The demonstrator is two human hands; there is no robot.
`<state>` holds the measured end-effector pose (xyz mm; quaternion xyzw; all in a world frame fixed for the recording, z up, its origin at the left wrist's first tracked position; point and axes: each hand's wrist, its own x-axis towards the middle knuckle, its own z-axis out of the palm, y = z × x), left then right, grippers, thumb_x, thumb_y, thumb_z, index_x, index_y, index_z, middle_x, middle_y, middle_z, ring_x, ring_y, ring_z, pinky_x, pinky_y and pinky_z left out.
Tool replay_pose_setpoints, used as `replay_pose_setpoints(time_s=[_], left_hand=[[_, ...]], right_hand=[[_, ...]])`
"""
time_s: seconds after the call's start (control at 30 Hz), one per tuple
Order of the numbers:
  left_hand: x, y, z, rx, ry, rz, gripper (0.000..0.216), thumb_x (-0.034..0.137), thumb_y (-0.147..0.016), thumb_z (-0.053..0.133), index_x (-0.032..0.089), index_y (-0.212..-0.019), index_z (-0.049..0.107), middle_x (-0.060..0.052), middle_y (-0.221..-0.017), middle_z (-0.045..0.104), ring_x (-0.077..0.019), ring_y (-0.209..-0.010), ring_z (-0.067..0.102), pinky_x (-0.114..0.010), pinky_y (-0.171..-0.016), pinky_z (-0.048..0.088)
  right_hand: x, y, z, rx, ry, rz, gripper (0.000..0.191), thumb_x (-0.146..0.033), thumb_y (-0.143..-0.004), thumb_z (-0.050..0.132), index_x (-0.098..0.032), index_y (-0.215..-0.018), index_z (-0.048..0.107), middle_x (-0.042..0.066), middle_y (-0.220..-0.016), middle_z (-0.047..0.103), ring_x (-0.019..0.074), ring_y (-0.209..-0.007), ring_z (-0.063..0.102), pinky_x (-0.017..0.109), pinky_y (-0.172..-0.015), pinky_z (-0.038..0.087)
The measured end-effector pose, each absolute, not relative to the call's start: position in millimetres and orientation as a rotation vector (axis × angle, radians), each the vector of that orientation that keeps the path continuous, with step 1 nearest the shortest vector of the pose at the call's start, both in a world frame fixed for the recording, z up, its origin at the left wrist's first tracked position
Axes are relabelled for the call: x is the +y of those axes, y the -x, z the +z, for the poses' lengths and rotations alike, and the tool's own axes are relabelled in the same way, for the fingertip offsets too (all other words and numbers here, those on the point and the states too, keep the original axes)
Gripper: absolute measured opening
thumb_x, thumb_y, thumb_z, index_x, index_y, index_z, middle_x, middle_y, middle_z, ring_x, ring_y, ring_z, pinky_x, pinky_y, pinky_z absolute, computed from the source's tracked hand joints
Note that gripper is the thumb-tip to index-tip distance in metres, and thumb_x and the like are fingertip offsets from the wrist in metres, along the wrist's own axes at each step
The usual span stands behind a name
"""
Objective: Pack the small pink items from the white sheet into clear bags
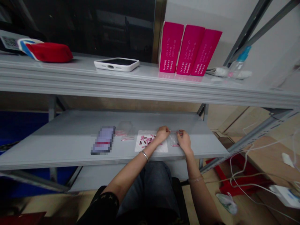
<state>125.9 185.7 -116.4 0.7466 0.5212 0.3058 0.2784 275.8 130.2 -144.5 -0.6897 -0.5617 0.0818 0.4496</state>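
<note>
Lower shelf (70, 140), left to right: pixelated packet (103, 144), spare clear bags (125, 130), white sheet (162, 148) strewn with small pink and dark pieces (145, 140). Left hand (162, 133) and right hand (184, 140) each pinch narrowly on the top edge of a small clear bag (173, 142), which hangs just right of the sheet and low over the shelf. My read: grip near the corners, edge taut and level, bag close to the shelf.

Magenta boxes (188, 50), red pouch (50, 52)
</note>
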Motion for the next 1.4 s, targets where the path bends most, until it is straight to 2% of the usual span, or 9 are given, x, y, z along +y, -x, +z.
replay_pose_setpoints(time_s=[0.23, 0.4, 0.63, 0.8, 0.93, 1.0, 1.1, 1.23, 1.4], left_hand=[[174.5, -119.5, -102.8, 1.392, -2.112, 0.842, 0.024, 0.012, -0.07, 0.06, 0.012, -0.093, 0.065, -0.01, -0.089, 0.069, -0.0175, -0.079, 0.06, -0.026, -0.074, 0.045], [167.4, -92.6, -89.7, 1.479, -2.134, 0.933, 0.016, 0.016, -0.073, 0.059, 0.016, -0.087, 0.066, -0.007, -0.09, 0.069, -0.0179, -0.083, 0.061, -0.027, -0.079, 0.045], [150.0, 4.8, -81.8, 1.892, -2.022, 1.132, 0.026, 0.015, -0.079, 0.046, 0.015, -0.097, 0.065, -0.013, -0.108, 0.065, -0.025, -0.103, 0.057, -0.038, -0.094, 0.038], [127.6, 50.4, -84.6, 1.968, -2.057, 1.087, 0.028, 0.016, -0.077, 0.047, 0.014, -0.098, 0.066, -0.013, -0.105, 0.067, -0.0259, -0.101, 0.059, -0.036, -0.092, 0.04], [110.1, 61.1, -91.4, 1.927, -2.15, 1.027, 0.027, 0.017, -0.077, 0.048, 0.016, -0.096, 0.067, -0.01, -0.102, 0.069, -0.0247, -0.099, 0.06, -0.036, -0.092, 0.041], [103.6, 66.2, -96.0, 1.909, -2.197, 0.978, 0.028, 0.018, -0.078, 0.047, 0.016, -0.098, 0.066, -0.011, -0.103, 0.069, -0.0246, -0.099, 0.06, -0.037, -0.092, 0.041], [97.1, 75.0, -103.0, 1.876, -2.24, 0.891, 0.029, 0.017, -0.078, 0.046, 0.014, -0.1, 0.065, -0.012, -0.102, 0.069, -0.0242, -0.098, 0.061, -0.037, -0.09, 0.043], [92.1, 82.3, -109.7, 1.858, -2.262, 0.88, 0.03, 0.014, -0.077, 0.046, 0.013, -0.1, 0.065, -0.013, -0.101, 0.069, -0.0236, -0.095, 0.062, -0.036, -0.087, 0.044], [87.7, 87.3, -110.3, 1.863, -2.27, 0.928, 0.026, 0.014, -0.081, 0.044, 0.014, -0.094, 0.066, -0.011, -0.094, 0.07, -0.023, -0.089, 0.064, -0.035, -0.084, 0.046]], right_hand=[[122.4, -266.1, -147.5, -1.447, 1.712, 0.065, 0.03, -0.028, -0.077, 0.049, -0.015, -0.096, 0.068, 0.014, -0.096, 0.06, 0.0266, -0.096, 0.05, 0.037, -0.085, 0.037], [119.6, -266.5, -143.6, -1.429, 1.675, 0.013, 0.027, -0.031, -0.079, 0.05, -0.015, -0.088, 0.071, 0.014, -0.096, 0.06, 0.0259, -0.095, 0.051, 0.038, -0.086, 0.036], [113.8, -243.5, -136.3, -1.387, 1.488, 0.032, 0.022, -0.036, -0.077, 0.06, -0.017, -0.071, 0.07, 0.01, -0.091, 0.061, 0.0234, -0.092, 0.054, 0.036, -0.084, 0.038], [102.8, -190.2, -124.2, -1.513, 1.389, 0.143, 0.02, -0.038, -0.072, 0.067, -0.02, -0.063, 0.065, 0.006, -0.087, 0.06, 0.0213, -0.087, 0.054, 0.034, -0.081, 0.038], [94.3, -141.5, -108.3, -1.707, 1.321, 0.283, 0.024, -0.041, -0.076, 0.065, -0.022, -0.062, 0.062, 0.003, -0.078, 0.06, 0.0197, -0.081, 0.052, 0.031, -0.076, 0.037], [91.8, -120.7, -101.4, -1.817, 1.33, 0.324, 0.023, -0.041, -0.079, 0.062, -0.022, -0.066, 0.063, 0.003, -0.079, 0.061, 0.0194, -0.082, 0.052, 0.031, -0.076, 0.036], [89.8, -96.3, -95.1, -1.998, 1.346, 0.321, 0.012, -0.032, -0.082, 0.059, -0.022, -0.084, 0.067, 0.004, -0.092, 0.064, 0.0198, -0.092, 0.052, 0.031, -0.083, 0.035], [90.1, -73.3, -94.5, -2.188, 1.364, 0.266, 0.028, -0.019, -0.085, 0.053, -0.021, -0.111, 0.062, 0.008, -0.114, 0.061, 0.0209, -0.108, 0.05, 0.032, -0.09, 0.034], [93.5, -56.1, -95.8, -2.267, 1.376, 0.227, 0.028, -0.019, -0.085, 0.05, -0.023, -0.109, 0.065, 0.009, -0.119, 0.06, 0.0224, -0.114, 0.048, 0.036, -0.094, 0.032]])
